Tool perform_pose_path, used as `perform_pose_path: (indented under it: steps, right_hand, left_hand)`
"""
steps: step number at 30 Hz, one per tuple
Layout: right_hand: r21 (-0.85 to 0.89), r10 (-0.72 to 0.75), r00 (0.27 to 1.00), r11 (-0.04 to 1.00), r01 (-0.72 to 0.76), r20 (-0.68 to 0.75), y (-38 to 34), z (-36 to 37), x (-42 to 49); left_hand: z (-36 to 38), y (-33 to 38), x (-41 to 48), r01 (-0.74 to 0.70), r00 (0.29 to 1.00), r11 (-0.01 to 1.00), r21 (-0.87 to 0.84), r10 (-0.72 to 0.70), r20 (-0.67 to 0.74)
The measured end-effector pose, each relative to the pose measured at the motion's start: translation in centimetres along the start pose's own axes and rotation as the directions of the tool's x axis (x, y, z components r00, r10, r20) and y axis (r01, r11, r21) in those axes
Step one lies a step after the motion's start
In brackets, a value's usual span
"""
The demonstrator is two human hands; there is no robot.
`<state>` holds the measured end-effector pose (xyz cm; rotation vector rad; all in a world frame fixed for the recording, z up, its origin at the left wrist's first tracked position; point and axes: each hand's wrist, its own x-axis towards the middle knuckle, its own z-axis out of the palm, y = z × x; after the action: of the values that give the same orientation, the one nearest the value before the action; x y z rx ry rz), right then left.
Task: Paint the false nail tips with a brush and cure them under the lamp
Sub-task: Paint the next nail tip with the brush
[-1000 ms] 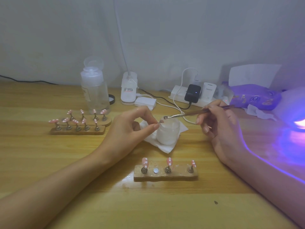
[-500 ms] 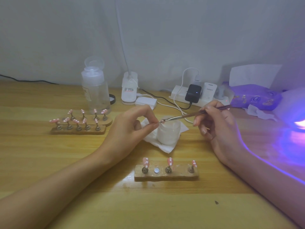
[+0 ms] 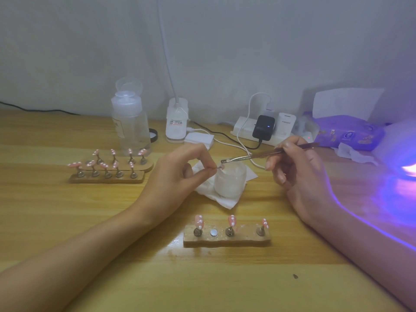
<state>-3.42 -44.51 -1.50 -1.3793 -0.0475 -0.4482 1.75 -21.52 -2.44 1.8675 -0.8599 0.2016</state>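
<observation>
My left hand (image 3: 180,174) pinches a small nail tip (image 3: 221,167) on its stand pin between thumb and forefinger, over a frosted white jar (image 3: 229,182). My right hand (image 3: 297,174) grips a thin metal brush (image 3: 258,156), its bristle end just above the pinched tip. A wooden holder (image 3: 227,238) in front carries three pink dotted nail tips and one bare magnet spot. A second wooden holder (image 3: 108,174) at the left bears several pink dotted tips. The curing lamp (image 3: 405,154) glows violet at the right edge.
The jar stands on a white tissue (image 3: 216,194). Along the wall are a clear pump bottle (image 3: 130,124), a white desk-lamp base (image 3: 176,121), a power strip (image 3: 258,129) with chargers and cables, and a purple tissue pack (image 3: 346,131).
The brush tip has stayed at the pinched nail tip with only slight shifts. Both hands keep nearly the same place.
</observation>
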Motion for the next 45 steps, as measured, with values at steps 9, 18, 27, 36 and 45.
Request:
perform_pose_path:
  steps: [9,18,27,36,45]
  right_hand:
    - [0.009,-0.011,1.000,1.000,0.012,-0.005,-0.03,-0.02,-0.04]
    - [-0.003,-0.025,0.999,1.000,0.025,-0.019,-0.01,-0.06,-0.02]
    - [0.003,-0.035,0.999,0.999,0.035,-0.020,0.00,-0.10,0.01]
    - [0.013,-0.010,0.999,1.000,0.010,-0.034,-0.05,-0.01,0.13]
    - [0.027,-0.013,1.000,1.000,0.013,-0.018,0.01,-0.11,0.11]
  left_hand:
    - [-0.01,0.05,-0.06,0.003,1.000,1.000,-0.002,-0.003,-0.003]
    - [-0.02,0.03,-0.01,0.015,1.000,1.000,0.002,-0.015,0.001]
    - [-0.02,0.01,-0.06,0.016,1.000,1.000,-0.022,-0.016,0.004]
    - [-0.04,0.07,-0.07,0.011,1.000,1.000,-0.022,-0.011,0.002]
    - [-0.06,0.10,-0.09,0.031,1.000,0.999,-0.029,-0.031,-0.005]
